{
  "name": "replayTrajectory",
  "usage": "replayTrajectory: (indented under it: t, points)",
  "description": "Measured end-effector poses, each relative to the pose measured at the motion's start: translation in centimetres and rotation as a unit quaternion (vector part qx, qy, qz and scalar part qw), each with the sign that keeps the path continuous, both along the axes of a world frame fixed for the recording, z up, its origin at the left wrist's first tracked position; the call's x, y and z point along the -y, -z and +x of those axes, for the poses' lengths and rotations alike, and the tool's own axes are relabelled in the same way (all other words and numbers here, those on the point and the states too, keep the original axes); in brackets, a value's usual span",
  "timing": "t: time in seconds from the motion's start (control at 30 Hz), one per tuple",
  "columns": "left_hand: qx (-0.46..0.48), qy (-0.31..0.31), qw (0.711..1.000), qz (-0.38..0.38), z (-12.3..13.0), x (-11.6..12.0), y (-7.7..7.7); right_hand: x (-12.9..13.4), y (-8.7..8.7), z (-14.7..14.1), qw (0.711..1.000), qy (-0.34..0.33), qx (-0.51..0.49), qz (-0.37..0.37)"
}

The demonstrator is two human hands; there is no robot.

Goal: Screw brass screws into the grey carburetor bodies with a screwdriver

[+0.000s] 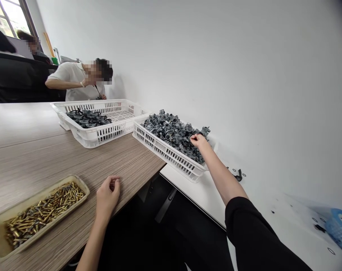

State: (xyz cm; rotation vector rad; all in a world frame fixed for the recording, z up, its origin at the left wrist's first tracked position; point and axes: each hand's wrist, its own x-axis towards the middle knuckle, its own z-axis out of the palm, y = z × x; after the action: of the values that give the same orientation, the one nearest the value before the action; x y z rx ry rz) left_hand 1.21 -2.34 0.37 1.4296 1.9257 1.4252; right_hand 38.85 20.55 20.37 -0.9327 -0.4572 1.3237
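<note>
My right hand (199, 140) is over the near right end of a white slotted basket (171, 152), its fingers pinched together. A heap of dark grey ring-shaped moulded parts (171, 130) fills this basket. Dark pieces show right at the fingertips, and I cannot make out whether one is held. My left hand (108, 192) rests near the edge of the wood-grain table (125, 162), fingers loosely curled, with no object visible in it. To its left stands a cream tray (84, 184) of many small brass-coloured screws or pins (49, 209).
A second white basket (96, 137) holds black-and-grey parts (87, 118). Behind it a person in white (72, 77) bends over a tool. Black rings and a black lever-like part (238, 175) lie on the white table (185, 188). A blue container (339, 229) stands far right.
</note>
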Motion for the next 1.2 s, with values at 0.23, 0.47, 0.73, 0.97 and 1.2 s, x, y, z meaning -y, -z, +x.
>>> replayTrajectory:
  t: [0.23, 0.47, 0.73, 0.97, 1.2]
  points:
    - [0.005, 0.005, 1.0, 0.003, 0.0, -0.1, 0.3, 3.2, -1.6, -0.4, 0.993, -0.101, -0.003, -0.058]
    - [0.031, 0.0, 0.999, 0.038, 0.4, -0.2, 0.0, 8.7, -2.3, -4.4, 0.952, -0.305, 0.013, -0.034]
    - [0.083, -0.037, 0.993, 0.076, 0.8, 0.1, -1.1, 11.0, 4.5, -11.8, 0.854, -0.516, 0.065, -0.021]
    - [0.105, -0.086, 0.986, 0.101, 0.9, 0.0, -1.6, 12.1, 12.5, -17.4, 0.769, -0.63, 0.1, -0.048]
    - [0.087, -0.133, 0.973, 0.167, 1.1, 0.1, -1.6, 11.2, 15.3, -19.2, 0.704, -0.697, 0.124, -0.061]
